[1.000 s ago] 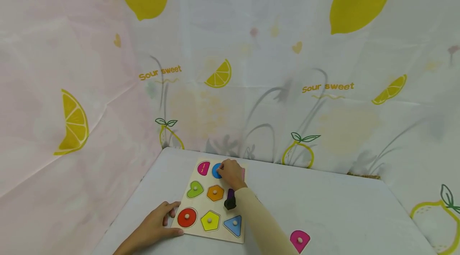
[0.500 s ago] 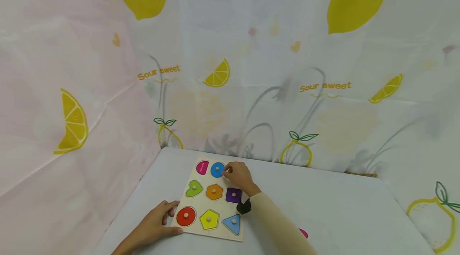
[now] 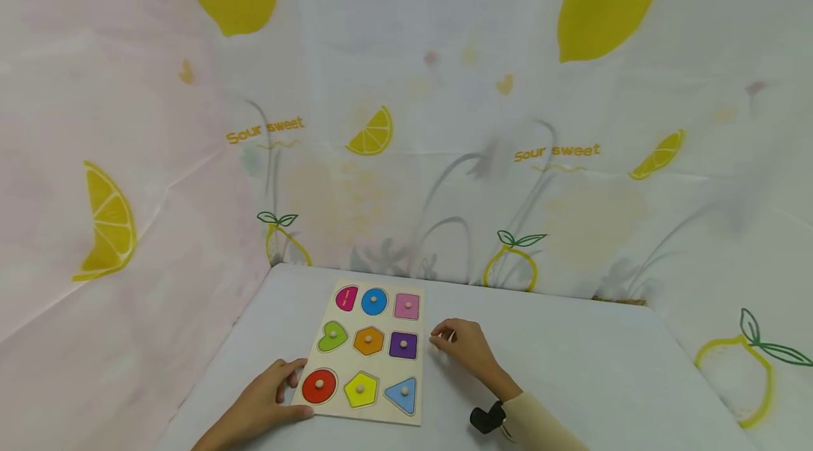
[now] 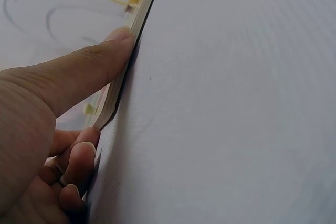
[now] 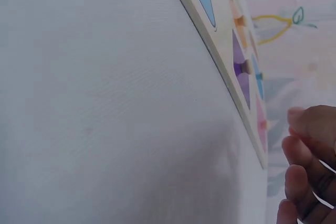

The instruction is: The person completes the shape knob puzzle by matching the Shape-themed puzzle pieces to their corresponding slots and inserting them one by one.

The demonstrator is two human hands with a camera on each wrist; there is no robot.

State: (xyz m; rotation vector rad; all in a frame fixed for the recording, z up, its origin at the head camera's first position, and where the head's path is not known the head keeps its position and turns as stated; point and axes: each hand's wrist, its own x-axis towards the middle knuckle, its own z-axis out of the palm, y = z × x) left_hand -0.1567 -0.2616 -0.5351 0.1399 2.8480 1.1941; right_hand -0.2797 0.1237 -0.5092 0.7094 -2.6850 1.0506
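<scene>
A pale wooden shape puzzle board (image 3: 375,365) lies on the white table. My left hand (image 3: 257,398) holds its near left corner, thumb against the near edge and fingers at the left edge; the left wrist view shows the thumb (image 4: 92,69) pressed there. Knobbed pieces sit in the board: blue circle (image 3: 368,306), pink square (image 3: 400,310), green heart (image 3: 327,343), orange hexagon (image 3: 362,345), purple square (image 3: 396,352), red circle (image 3: 311,392), yellow pentagon (image 3: 354,398), blue triangle (image 3: 396,400). The magenta shape (image 3: 345,301) at far left has lettering and no knob. My right hand (image 3: 470,352) hovers right of the board, fingers loosely curled, holding nothing.
A white cloth-like backdrop (image 3: 406,211) with lemon prints rises behind the table (image 3: 571,359) and along its left side. A black band (image 3: 486,418) is on the right wrist, by a cream sleeve (image 3: 540,426).
My right hand has withdrawn from the blue circle to the right and nearer, uncovering the pink square. The loose magenta knobbed piece seen earlier is out of sight. The left hand stays on the corner.
</scene>
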